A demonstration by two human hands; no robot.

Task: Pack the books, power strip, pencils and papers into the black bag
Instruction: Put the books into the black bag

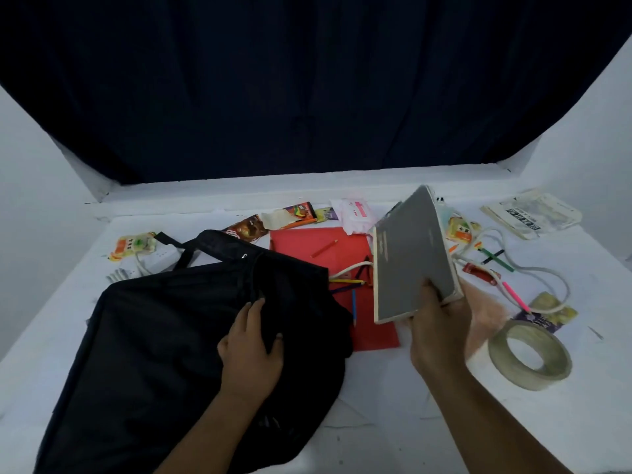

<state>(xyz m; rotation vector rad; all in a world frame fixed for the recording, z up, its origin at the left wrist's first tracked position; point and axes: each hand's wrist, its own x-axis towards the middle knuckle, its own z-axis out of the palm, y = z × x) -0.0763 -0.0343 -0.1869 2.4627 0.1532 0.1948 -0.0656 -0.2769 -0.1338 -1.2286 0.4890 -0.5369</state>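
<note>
The right hand (436,323) grips a grey book (412,258) by its near corner, thumb on the cover and fingers curled underneath, and the book is up off the table (393,398), tilted with its far end highest. It hangs just right of the black bag (164,336), over the edge of a red paper (325,248).

The left hand (251,343) lies on the bag's fabric near its right side, fingers spread and relaxed, pressing down on the cloth, thumb out to the right. The bag lies slumped across the left half of the table, its strap (183,249) running off toward the far left.

On the red paper sits one red pencil (324,248), with more coloured pencils (349,285) bunched between bag and book. A white cord (533,268) loops across the right side, near a pink pencil (515,296) and a green one (497,260). The power strip (160,258) lies far left, behind the bag. A stack of papers (531,213) rests at the far right. A tape roll (530,354) lies close to the right forearm, and snack packets (246,229) line the far edge.
</note>
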